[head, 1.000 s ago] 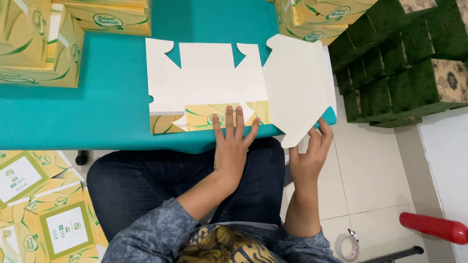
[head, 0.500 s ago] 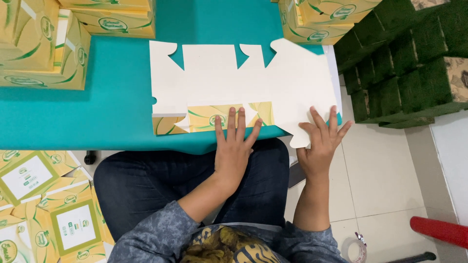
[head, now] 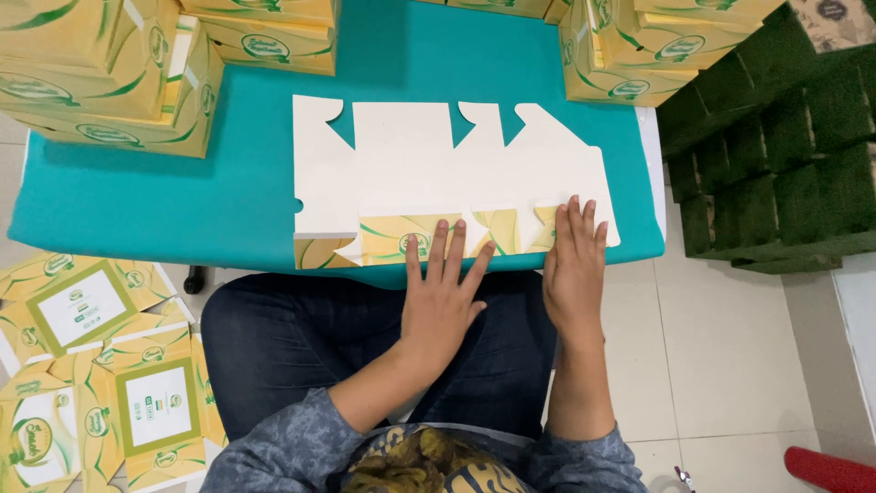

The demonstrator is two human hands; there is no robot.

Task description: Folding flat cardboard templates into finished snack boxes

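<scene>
A: Head view, centre of the frame. What lies on the worktop (head: pixel 137 205)?

B: A flat die-cut carton blank (head: pixel 429 173), plain white side up, spread across the teal worktop. Its near flaps (head: pixel 415 239) are folded over toward the lower edge, showing yellow and green print.

A: And the hands?

B: The left hand (head: pixel 440 301) lies palm down, fingers spread, its fingertips (head: pixel 438 239) pressing the folded printed flaps at lower centre. The right hand (head: pixel 575 269) lies flat just to the right, its fingertips on the blank's lower right corner. Neither grip is closed on anything; both are wide, palms flat against the card.

A: Surroundings?

B: Assembled yellow boxes (head: pixel 109 73) are stacked at the upper left of the frame, and more of them (head: pixel 639 50) at the upper right, all on the worktop. Dark green blocks (head: pixel 776 155) are piled along the right edge, beside the worktop. At lower left, printed flat blanks (head: pixel 100 365) lie heaped on the floor. The person's lap, in dark trousers (head: pixel 301 347), fills the lower centre. A red object (head: pixel 830 470) shows at the lower right corner; its kind cannot be told.
</scene>
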